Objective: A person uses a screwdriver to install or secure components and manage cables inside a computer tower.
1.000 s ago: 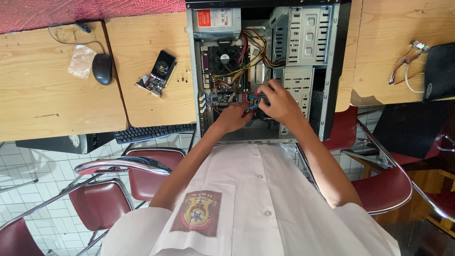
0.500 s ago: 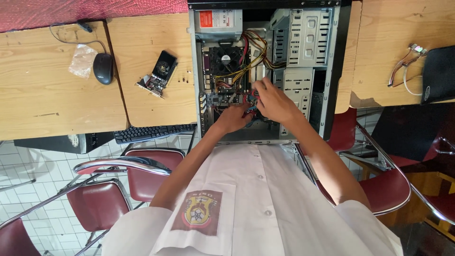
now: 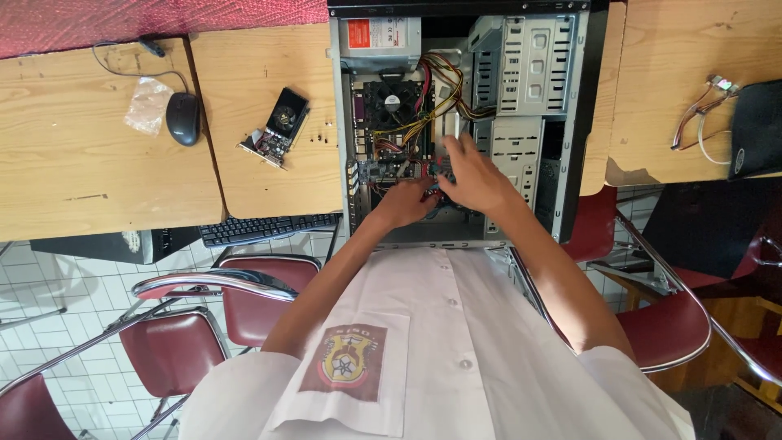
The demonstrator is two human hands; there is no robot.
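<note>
Green motherboard (image 3: 399,130) (cables crossing), uncovered.

- Wooden tables (image 3: 98,179) in front of me, pushed together.
- Left table: black mouse (image 3: 183,118), clear plastic bag (image 3: 147,104) just beside it.
- Middle: graphics card (image 3: 277,126); open computer case (image 3: 574,122) on its side to the right.
- Far right table: loose cables (image 3: 700,114), black device (image 3: 757,126).

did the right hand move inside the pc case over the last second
Yes. The right hand slid slightly toward the drive cage, away from the case's near edge; the left hand hardly shifted.
</note>
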